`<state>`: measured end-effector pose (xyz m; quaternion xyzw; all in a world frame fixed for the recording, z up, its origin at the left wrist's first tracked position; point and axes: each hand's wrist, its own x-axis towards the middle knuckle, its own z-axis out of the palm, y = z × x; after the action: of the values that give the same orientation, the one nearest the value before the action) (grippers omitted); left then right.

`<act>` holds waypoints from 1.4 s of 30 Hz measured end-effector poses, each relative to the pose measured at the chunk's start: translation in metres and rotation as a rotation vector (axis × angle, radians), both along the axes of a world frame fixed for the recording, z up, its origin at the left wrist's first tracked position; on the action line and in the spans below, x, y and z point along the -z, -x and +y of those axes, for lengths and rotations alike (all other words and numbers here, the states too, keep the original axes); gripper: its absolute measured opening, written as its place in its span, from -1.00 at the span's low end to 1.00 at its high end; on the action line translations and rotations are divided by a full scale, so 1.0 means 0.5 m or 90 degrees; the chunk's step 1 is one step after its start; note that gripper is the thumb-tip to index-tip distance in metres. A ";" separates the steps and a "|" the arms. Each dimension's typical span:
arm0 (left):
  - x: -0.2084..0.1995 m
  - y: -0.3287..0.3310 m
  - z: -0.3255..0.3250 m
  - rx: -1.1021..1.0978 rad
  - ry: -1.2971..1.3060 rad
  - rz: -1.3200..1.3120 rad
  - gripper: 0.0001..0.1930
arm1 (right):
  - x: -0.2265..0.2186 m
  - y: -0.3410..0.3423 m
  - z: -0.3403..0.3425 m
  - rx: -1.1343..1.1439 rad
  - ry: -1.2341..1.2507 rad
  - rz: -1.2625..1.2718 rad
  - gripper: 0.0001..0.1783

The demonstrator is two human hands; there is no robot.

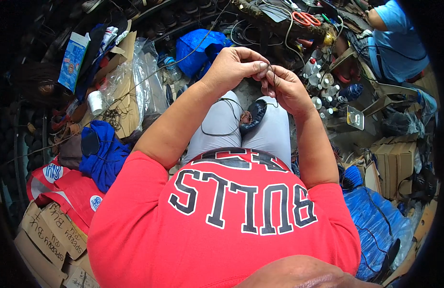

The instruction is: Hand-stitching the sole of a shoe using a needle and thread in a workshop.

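Note:
My left hand (236, 67) and my right hand (290, 89) are raised close together above my knees. Each has its thumb and fingers pinched on a thin dark thread (276, 99), and the fingertips of the two hands nearly meet. Part of the thread is hidden between the fingers. Below them, a dark shoe (254, 117) rests on my lap between the light grey trouser legs. A loose loop of thread lies across my left thigh. Whether a needle is in the fingers is too small to tell.
Left are cardboard pieces (127, 108), clear plastic, a white cup (94, 102) and blue cloth (103, 153). A blue bag (195, 48) lies ahead. Several small bottles (314, 79), orange-handled scissors (306, 19) and a wooden stool stand right, near another person in blue (399, 48).

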<state>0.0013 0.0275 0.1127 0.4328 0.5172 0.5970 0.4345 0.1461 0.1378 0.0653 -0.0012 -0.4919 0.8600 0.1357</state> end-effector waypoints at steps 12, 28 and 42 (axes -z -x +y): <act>0.025 -0.002 0.003 -0.119 0.023 0.254 -0.93 | -0.055 -0.013 -0.001 0.331 -0.505 -0.098 -0.80; 0.019 -0.010 0.001 -0.184 -0.015 0.400 -0.91 | -0.079 0.012 -0.014 0.497 -0.837 -0.063 -0.91; 0.028 -0.008 0.025 -0.161 0.011 0.178 -0.88 | -0.048 -0.009 -0.027 0.609 -0.709 -0.119 -0.88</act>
<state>0.0055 0.0400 0.0985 0.4396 0.6279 0.5765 0.2833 0.1507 0.1243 0.0892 -0.2195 -0.8105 0.3265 0.4339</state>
